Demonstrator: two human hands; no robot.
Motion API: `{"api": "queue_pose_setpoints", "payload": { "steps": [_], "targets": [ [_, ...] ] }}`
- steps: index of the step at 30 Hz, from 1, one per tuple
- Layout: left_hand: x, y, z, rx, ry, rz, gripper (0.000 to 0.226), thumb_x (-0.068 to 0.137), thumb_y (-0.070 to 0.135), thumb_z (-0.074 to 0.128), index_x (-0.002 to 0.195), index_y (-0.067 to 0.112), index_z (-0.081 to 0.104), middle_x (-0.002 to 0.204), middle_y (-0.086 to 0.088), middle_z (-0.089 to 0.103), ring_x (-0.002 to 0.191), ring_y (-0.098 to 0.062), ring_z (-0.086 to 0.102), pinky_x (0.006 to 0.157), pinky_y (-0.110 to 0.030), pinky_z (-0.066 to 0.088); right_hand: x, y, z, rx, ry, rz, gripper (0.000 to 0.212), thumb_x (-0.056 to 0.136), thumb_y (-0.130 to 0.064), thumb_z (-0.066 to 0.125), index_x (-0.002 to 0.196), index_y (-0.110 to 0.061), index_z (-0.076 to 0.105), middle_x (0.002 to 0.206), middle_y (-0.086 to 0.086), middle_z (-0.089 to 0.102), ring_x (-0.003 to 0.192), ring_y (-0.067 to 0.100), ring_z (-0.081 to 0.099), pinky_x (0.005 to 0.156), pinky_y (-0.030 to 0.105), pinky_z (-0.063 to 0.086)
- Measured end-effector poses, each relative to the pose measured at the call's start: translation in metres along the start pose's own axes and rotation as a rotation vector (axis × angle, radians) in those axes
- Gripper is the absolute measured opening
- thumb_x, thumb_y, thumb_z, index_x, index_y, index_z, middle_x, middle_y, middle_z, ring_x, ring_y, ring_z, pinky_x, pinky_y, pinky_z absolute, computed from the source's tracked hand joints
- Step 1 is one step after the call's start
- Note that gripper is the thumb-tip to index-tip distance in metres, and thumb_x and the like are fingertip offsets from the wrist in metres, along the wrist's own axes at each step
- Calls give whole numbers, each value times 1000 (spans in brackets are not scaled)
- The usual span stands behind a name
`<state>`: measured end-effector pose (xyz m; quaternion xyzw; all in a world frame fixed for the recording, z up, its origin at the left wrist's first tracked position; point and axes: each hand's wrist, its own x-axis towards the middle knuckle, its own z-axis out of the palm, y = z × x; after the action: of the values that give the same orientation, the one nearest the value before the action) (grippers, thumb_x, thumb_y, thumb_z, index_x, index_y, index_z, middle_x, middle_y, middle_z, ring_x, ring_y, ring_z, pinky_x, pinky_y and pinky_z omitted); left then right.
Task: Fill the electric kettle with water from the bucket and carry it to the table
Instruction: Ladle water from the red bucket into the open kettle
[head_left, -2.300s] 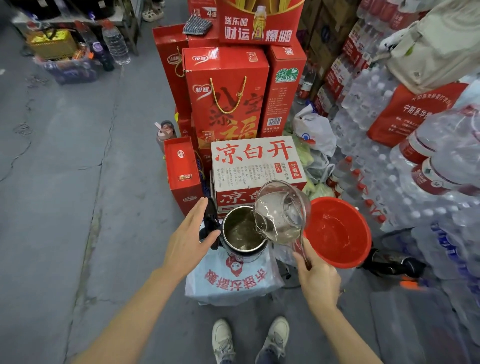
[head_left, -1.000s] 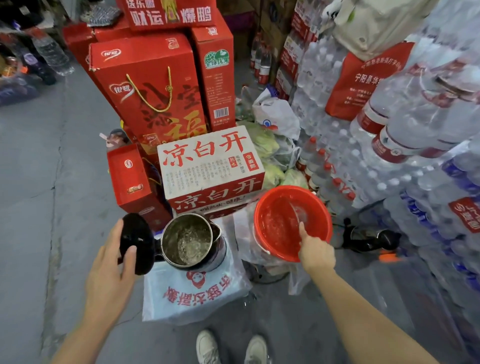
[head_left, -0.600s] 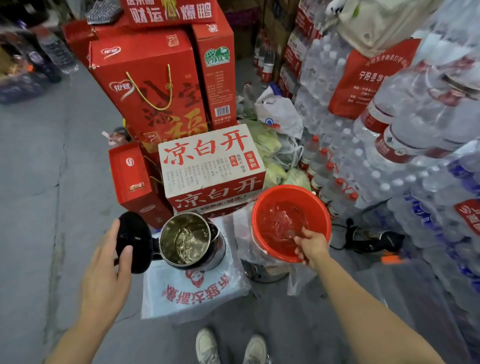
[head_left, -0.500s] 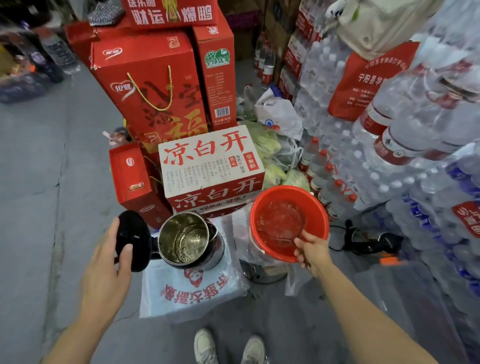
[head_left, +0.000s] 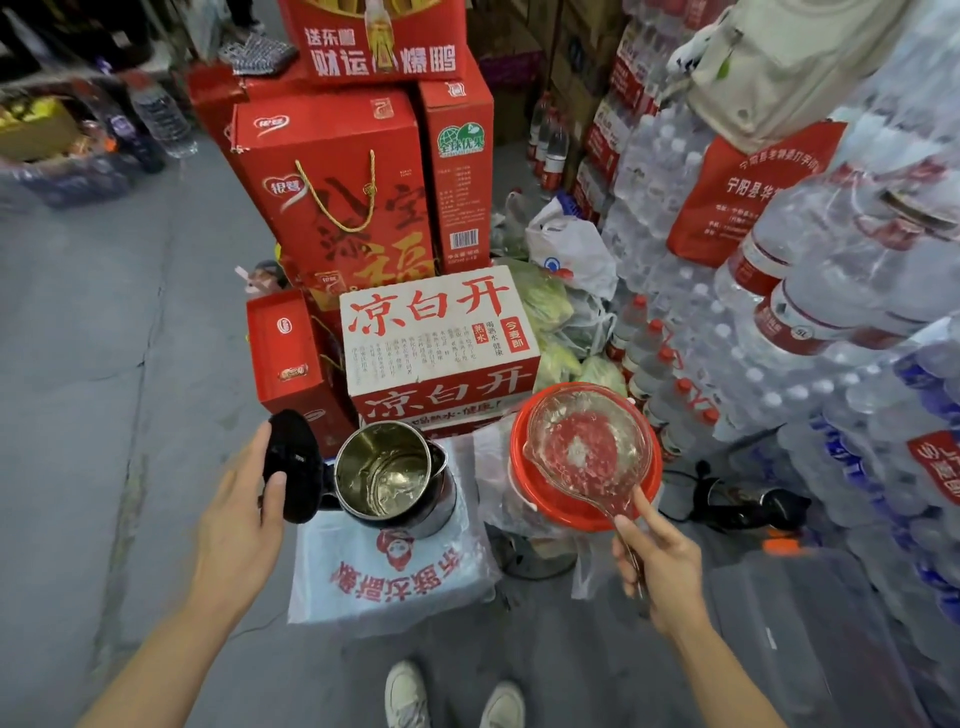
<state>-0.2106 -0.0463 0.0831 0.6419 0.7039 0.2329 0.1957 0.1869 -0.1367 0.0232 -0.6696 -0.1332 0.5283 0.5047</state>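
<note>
The steel electric kettle (head_left: 392, 475) is seen standing upright, its black lid (head_left: 291, 465) flung open against the left fingers (head_left: 272, 488), a little water lying inside. The red bucket (head_left: 530, 512) is set just right of it, beyond the right fingertips (head_left: 631, 525). A clear ladle (head_left: 587, 447) is held level over the bucket, its handle pinched by those fingers.

The clear scoop (head_left: 587, 449) hides much of the red bucket (head_left: 540, 506) and its water level, the right hand (head_left: 657, 574) covers the scoop's handle, the white bag (head_left: 389, 577) conceals whatever carries the kettle (head_left: 392, 478), and both shoes (head_left: 452, 699) are cut off by the bottom edge.
</note>
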Motion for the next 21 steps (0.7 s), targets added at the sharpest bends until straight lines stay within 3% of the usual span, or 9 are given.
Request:
{"api": "queue_pose_setpoints", "payload": {
  "steps": [5,7,9,11,12,16,21],
  "targets": [
    [8,-13,4,-28,4,19,53,98,33,40,149,26,28,146,-12,46,118,-35,55,97,-51,44,-38,-28,23,6,-90,-70,108,50,-46,93,146,-26,48,54,10,56,34,12,37,31,20,35],
    [13,-14,6,-25,-1,29,52,98,31,41,149,21,31,146,-13,45,120,-36,54,98,-53,44,-50,-33,37,10,-125,-94,117,42,-52,95,146,-26,48,53,11,56,33,12,37,31,20,35],
    [16,-11,6,-33,7,13,51,99,23,44,148,16,34,146,-14,45,120,-37,53,99,-53,44,-56,-34,49,-3,-145,-94,97,62,-38,93,146,-25,48,52,11,55,32,11,36,30,19,34],
    [17,-9,5,-35,9,8,49,99,20,45,147,13,36,146,-15,45,123,-36,52,99,-53,44,-59,-32,60,-42,-151,-85,68,87,-8,75,147,-23,48,51,9,55,31,11,35,30,17,31],
    [17,-8,3,-36,6,16,49,99,21,44,147,13,36,146,-14,46,124,-35,51,100,-52,44,-60,-31,66,-71,-152,-79,65,89,-2,70,147,-24,48,50,7,56,30,10,35,31,16,29],
    [19,-7,0,-51,2,34,48,99,19,45,146,12,36,147,-13,45,130,-31,46,104,-45,40,-67,-28,93,-161,-186,-115,67,88,-3,70,147,-23,47,48,5,55,30,8,36,31,16,28],
    [16,-12,0,-74,-10,16,51,99,23,46,148,18,33,148,-9,44,126,-29,51,102,-46,44,-67,-21,116,-284,-169,-161,61,94,0,66,148,-19,48,50,7,53,30,5,36,31,17,29]
  ]
}}
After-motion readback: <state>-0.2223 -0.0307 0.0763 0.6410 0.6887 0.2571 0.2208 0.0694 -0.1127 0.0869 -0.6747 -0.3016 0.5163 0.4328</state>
